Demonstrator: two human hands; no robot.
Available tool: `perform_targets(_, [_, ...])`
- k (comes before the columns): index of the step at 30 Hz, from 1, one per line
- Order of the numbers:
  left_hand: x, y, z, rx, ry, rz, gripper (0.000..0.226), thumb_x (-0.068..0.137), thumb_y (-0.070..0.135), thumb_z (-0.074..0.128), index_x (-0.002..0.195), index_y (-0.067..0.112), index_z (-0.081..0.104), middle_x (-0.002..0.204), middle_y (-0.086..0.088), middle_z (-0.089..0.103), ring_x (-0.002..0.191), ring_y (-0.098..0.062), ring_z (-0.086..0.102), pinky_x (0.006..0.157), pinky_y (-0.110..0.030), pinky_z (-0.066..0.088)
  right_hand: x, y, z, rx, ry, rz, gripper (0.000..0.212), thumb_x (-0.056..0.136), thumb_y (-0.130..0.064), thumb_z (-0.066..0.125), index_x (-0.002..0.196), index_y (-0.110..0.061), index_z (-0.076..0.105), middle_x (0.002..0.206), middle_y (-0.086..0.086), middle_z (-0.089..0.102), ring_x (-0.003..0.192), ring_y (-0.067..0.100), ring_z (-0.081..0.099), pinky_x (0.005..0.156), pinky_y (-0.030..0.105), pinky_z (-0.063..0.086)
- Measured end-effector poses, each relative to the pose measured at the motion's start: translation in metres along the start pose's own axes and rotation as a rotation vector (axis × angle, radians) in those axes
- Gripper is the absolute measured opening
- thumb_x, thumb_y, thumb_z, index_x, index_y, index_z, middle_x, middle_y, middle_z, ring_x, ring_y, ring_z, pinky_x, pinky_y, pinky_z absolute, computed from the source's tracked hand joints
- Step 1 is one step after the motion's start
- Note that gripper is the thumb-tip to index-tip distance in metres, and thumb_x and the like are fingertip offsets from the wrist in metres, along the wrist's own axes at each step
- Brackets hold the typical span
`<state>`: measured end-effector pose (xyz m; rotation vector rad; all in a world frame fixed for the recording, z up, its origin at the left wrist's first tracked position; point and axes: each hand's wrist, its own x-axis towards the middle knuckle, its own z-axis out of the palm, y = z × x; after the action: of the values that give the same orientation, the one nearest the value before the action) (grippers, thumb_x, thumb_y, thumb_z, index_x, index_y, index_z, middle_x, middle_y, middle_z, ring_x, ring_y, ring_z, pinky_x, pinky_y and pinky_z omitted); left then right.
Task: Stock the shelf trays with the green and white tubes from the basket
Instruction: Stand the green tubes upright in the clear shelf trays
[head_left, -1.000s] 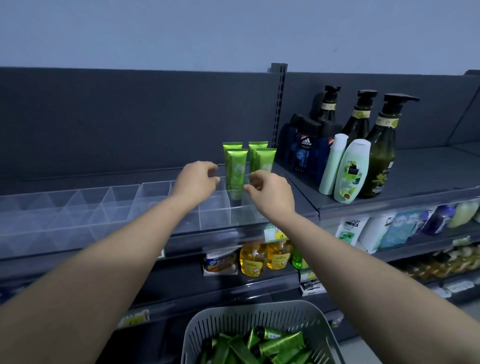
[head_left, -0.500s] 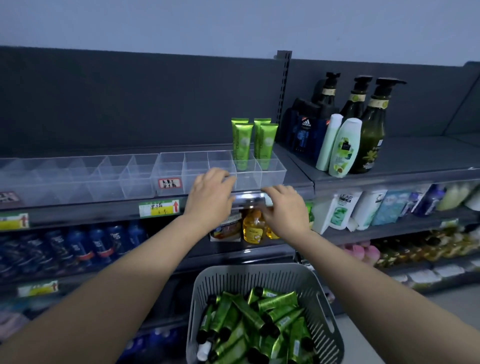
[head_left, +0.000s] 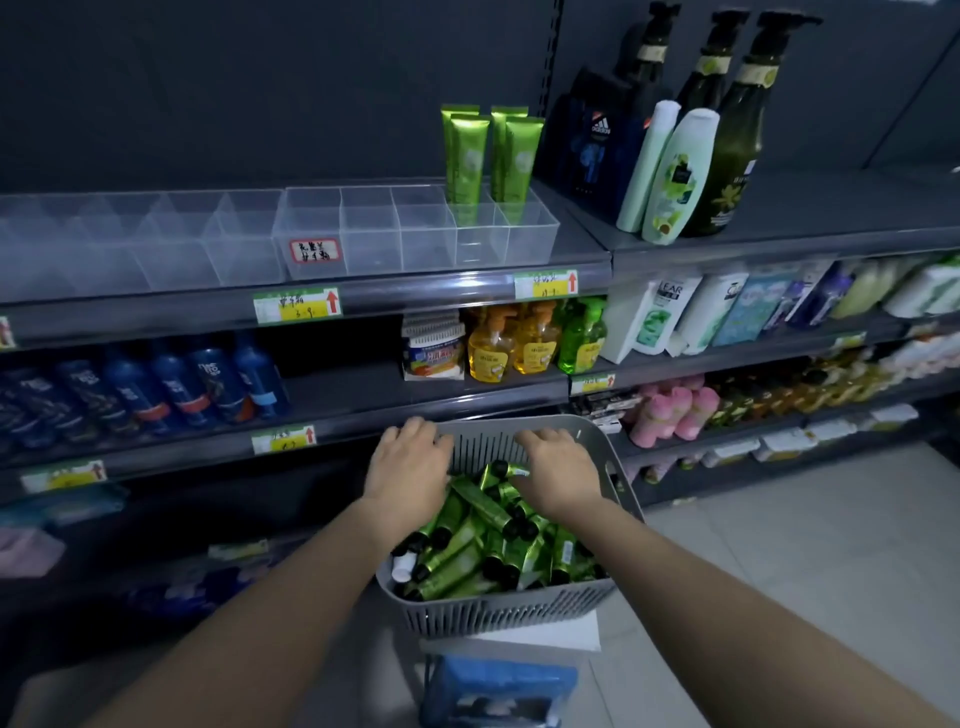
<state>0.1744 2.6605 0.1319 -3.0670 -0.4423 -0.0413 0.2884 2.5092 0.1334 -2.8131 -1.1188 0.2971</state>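
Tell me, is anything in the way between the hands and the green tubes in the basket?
No, nothing I can see. The basket is open, and the left hand and right hand hang right over the green tubes.

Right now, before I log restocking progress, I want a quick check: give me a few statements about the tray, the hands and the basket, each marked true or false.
1. Four green tubes stand upright at the right end of the clear tray. True.
2. Both hands are up at the tray. False: the left hand and the right hand are down at the basket.
3. The basket is almost empty. False: it holds a pile of tubes lying on their sides.
4. A handwritten label sits on the tray's front. True.
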Motion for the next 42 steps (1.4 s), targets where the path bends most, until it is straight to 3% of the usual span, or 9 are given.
perform_targets(6, [-0.009, 0.010, 0.059, 0.008, -0.184, -0.040, 0.040, 0.085, 0.019, 0.057, 0.125, 0.017, 0.051, 0.122, -0.003, 0.052, 0.119, -0.023, 0.042, 0.097, -0.036, 0.035, 0.009, 0.008, 0.046, -0.007, -0.116, 0.005, 0.052, 0.090, -0.032, 0.059, 0.137, -0.018, 0.044, 0.133, 0.008, 0.052, 0.126, 0.029, 0.042, 0.102, 0.040, 0.040])
perform_targets(15, [0.010, 0.014, 0.131, -0.015, -0.438, -0.135, 0.036, 0.087, 0.023, 0.057, 0.122, 0.015, 0.054, 0.127, -0.007, 0.051, 0.120, -0.025, 0.041, 0.098, -0.038, 0.035, 0.047, 0.024, 0.106, 0.016, -0.303, -0.017, 0.051, 0.091, -0.035, 0.058, 0.137, -0.016, 0.044, 0.136, 0.009, 0.050, 0.129, 0.030, 0.038, 0.101, 0.040, 0.040])
perform_targets(21, [0.032, 0.013, 0.166, -0.059, -0.564, -0.219, 0.048, 0.087, 0.021, 0.056, 0.133, 0.014, 0.045, 0.138, -0.011, 0.043, 0.127, -0.028, 0.037, 0.104, -0.042, 0.035, 0.078, 0.032, 0.135, 0.035, -0.391, -0.033, 0.051, 0.093, -0.036, 0.056, 0.137, -0.016, 0.043, 0.137, 0.008, 0.049, 0.130, 0.029, 0.040, 0.102, 0.041, 0.040])
perform_targets(27, [0.057, 0.009, 0.187, -0.195, -0.546, -0.306, 0.046, 0.095, 0.029, 0.042, 0.139, 0.019, 0.035, 0.133, -0.013, 0.044, 0.120, -0.031, 0.044, 0.096, -0.042, 0.039, 0.104, 0.033, 0.160, 0.102, -0.408, -0.047, 0.040, 0.093, -0.034, 0.056, 0.126, -0.014, 0.050, 0.120, 0.011, 0.057, 0.113, 0.031, 0.053, 0.090, 0.038, 0.047])
perform_targets(31, [0.066, 0.005, 0.199, -0.398, -0.607, -0.392, 0.055, 0.091, 0.022, 0.052, 0.139, 0.020, 0.027, 0.123, -0.016, 0.048, 0.102, -0.031, 0.053, 0.082, -0.038, 0.049, 0.117, 0.029, 0.172, 0.125, -0.424, -0.020, 0.038, 0.094, -0.031, 0.054, 0.127, -0.014, 0.050, 0.120, 0.012, 0.055, 0.108, 0.031, 0.056, 0.087, 0.039, 0.050])
perform_targets(36, [0.074, 0.002, 0.199, -0.527, -0.542, -0.547, 0.066, 0.085, 0.017, 0.060, 0.141, 0.017, 0.025, 0.125, -0.017, 0.045, 0.105, -0.034, 0.055, 0.088, -0.040, 0.048, 0.128, 0.026, 0.178, 0.192, -0.486, 0.067, 0.045, 0.090, -0.036, 0.061, 0.125, -0.010, 0.051, 0.126, 0.012, 0.046, 0.114, 0.031, 0.053, 0.088, 0.037, 0.048])
perform_targets(39, [0.077, -0.005, 0.203, -0.643, -0.576, -0.609, 0.047, 0.080, 0.027, 0.058, 0.125, 0.019, 0.047, 0.123, -0.012, 0.053, 0.101, -0.024, 0.056, 0.087, -0.034, 0.050, 0.130, 0.025, 0.176, 0.264, -0.515, 0.134, 0.041, 0.084, -0.033, 0.065, 0.118, -0.012, 0.053, 0.123, 0.010, 0.051, 0.111, 0.029, 0.056, 0.086, 0.035, 0.049])
perform_targets(42, [0.079, -0.006, 0.182, -0.856, -0.617, -0.708, 0.020, 0.081, 0.020, 0.062, 0.100, 0.017, 0.057, 0.100, -0.003, 0.061, 0.092, -0.019, 0.058, 0.082, -0.030, 0.051, 0.126, 0.023, 0.171, 0.356, -0.503, 0.182, 0.038, 0.081, -0.027, 0.067, 0.114, -0.020, 0.052, 0.112, 0.006, 0.064, 0.105, 0.027, 0.061, 0.084, 0.035, 0.051])
